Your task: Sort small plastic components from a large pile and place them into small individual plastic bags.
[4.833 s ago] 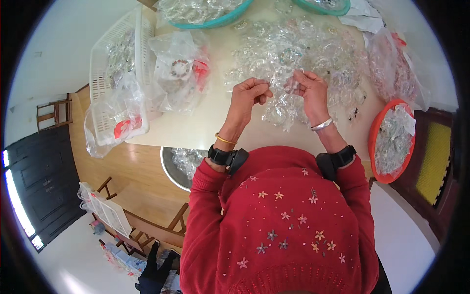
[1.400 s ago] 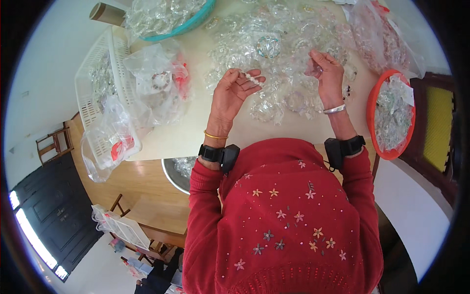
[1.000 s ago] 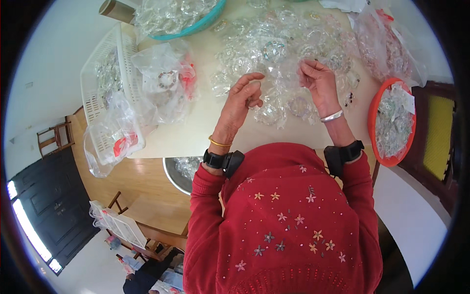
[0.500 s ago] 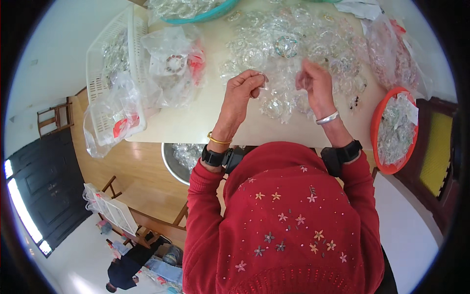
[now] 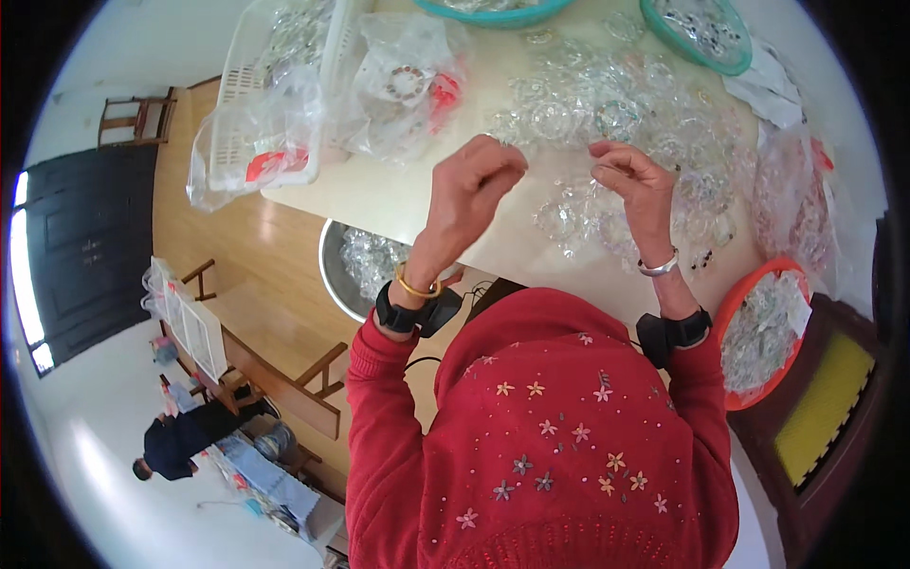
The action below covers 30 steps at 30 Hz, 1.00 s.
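"Where are we, taking the gap between our hands as the clock's centre?"

"Our left hand (image 5: 471,185) is at nine, back turned up, fingers curled in; our right hand (image 5: 646,180) is at three, fingers bent, thumb near the forefinger. Both are raised over the worktop (image 5: 379,194), apart from each other."

"Are we gripping something?"

"We cannot tell. Clear film could be pinched there, but against the pale surface it hardly shows, and our left fingertips are turned from view."

"And the bracelets (image 5: 621,119)?"

"Spread in clear bags from twelve round to four, just beyond our hands. More bagged stuff fills the orange basin (image 5: 763,395) at four and the steel basin (image 5: 332,275) at eight, below the worktop's edge."

"Which step does this look like?"

"Handling one small bag at a time, we judge. The next move calls for a light, exact pinch, since film that thin would slip or cling."

"What else escapes us?"

"Glare blurs the heap, so single bracelets are hard to part by eye. The teal basin (image 5: 502,17) at eleven and the white crate (image 5: 237,90) at nine are cut off above, and a loose bag (image 5: 213,142) covers part of the crate."
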### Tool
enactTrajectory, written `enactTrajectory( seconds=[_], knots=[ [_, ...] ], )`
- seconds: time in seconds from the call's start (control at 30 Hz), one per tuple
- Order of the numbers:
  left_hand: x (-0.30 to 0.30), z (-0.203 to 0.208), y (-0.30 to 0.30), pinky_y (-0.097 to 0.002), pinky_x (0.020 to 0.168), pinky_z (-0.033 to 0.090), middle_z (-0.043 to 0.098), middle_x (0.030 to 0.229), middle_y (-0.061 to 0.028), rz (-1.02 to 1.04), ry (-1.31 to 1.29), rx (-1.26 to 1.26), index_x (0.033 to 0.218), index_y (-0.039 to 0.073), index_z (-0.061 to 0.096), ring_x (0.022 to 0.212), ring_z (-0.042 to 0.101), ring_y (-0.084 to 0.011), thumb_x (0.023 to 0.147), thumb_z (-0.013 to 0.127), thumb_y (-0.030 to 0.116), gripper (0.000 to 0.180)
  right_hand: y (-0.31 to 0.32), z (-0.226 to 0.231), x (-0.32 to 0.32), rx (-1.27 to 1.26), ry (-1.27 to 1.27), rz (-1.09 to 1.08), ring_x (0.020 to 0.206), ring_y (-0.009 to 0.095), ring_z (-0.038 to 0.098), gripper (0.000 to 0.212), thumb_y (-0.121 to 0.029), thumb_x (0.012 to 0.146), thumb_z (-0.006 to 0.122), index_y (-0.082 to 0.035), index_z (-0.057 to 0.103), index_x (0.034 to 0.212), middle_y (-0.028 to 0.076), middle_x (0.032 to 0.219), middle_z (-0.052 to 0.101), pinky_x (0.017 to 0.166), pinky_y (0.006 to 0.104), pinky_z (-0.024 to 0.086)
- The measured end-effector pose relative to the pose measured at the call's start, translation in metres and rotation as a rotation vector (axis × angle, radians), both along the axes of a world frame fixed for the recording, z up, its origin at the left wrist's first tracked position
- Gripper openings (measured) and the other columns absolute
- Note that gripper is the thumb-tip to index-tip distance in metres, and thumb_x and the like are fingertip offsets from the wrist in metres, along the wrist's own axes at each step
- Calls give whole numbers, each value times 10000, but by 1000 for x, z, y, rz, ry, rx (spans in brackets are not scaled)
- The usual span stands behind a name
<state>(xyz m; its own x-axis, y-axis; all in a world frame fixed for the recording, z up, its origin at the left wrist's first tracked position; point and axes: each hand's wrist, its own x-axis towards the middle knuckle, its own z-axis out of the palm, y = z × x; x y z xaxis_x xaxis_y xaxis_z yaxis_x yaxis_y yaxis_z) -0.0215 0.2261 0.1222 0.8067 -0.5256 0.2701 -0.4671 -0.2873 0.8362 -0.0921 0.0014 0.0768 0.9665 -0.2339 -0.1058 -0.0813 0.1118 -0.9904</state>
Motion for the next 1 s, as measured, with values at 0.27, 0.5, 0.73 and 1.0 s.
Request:
enactTrajectory(
  seconds=[0.27,0.5,0.73,1.0],
  knots=[
    [-33,18,22,-310,513,472,635,839,-91,-16,-363,77,808,50,614,635,608,-241,676,623,-47,164,36,46,2,-367,-184,567,1277,221,390,776,-162,643,766,-30,418,1324,92,1362,444,1060,363,292],
    [-50,33,41,-288,557,494,654,944,-116,19,-447,96,805,35,610,671,630,-238,654,619,-73,186,52,38,18,640,79,1056,1103,159,498,857,-154,630,766,-50,358,1376,78,1246,510,939,301,398],
    [-57,32,46,-288,568,494,648,972,-127,153,-328,146,819,34,622,682,629,-223,661,616,-47,177,62,19,22,402,312,991,789,77,547,440,-98,658,748,-19,611,1068,28,877,621,737,231,441],
    [-67,28,50,-238,571,465,635,928,-103,532,-19,-83,857,3,633,675,602,-127,767,588,-48,113,68,16,21,63,205,677,593,39,497,77,-66,702,721,-31,662,737,-21,632,596,553,202,395]
  ],
)
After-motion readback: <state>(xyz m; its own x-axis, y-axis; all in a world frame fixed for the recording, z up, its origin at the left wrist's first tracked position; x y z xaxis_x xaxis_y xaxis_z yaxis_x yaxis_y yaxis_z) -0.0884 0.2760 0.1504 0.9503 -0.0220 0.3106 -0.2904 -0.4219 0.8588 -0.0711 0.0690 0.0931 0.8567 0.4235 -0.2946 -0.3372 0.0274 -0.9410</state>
